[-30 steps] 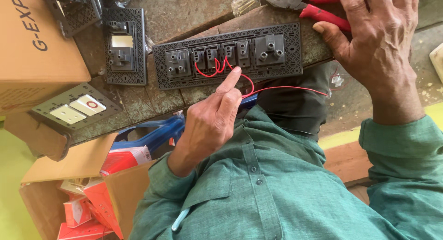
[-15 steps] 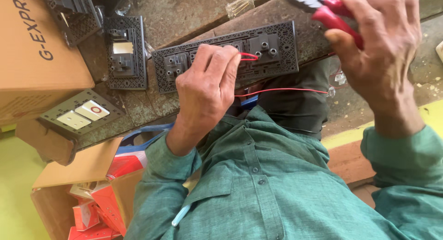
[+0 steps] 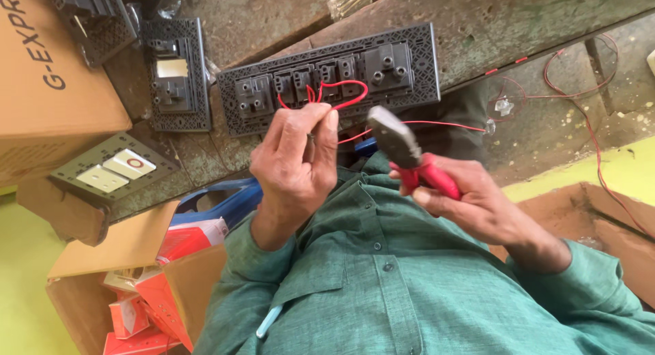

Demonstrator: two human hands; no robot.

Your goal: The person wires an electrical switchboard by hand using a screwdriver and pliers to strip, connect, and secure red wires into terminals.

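Fingers [image 3: 315, 126] of your left hand [image 3: 293, 167] pinched a red wire [image 3: 344, 96] just below the switch plate [image 3: 334, 79], which lay face down on the desk [image 3: 518, 21]. Your right hand [image 3: 477, 205] was wrapped tight round the red grips of the pliers [image 3: 409, 157]; a second ago it rested up on the plate's far end, and it had since dropped to your chest, nose aimed at the pinched wire. That reads as a cut or strip coming on that lead. Beyond, a smaller plate [image 3: 174, 75] lay beside it, a cardboard box [image 3: 48, 75] stood at the left, and loose red wire [image 3: 587, 102] trailed over the rough, dusty floor.
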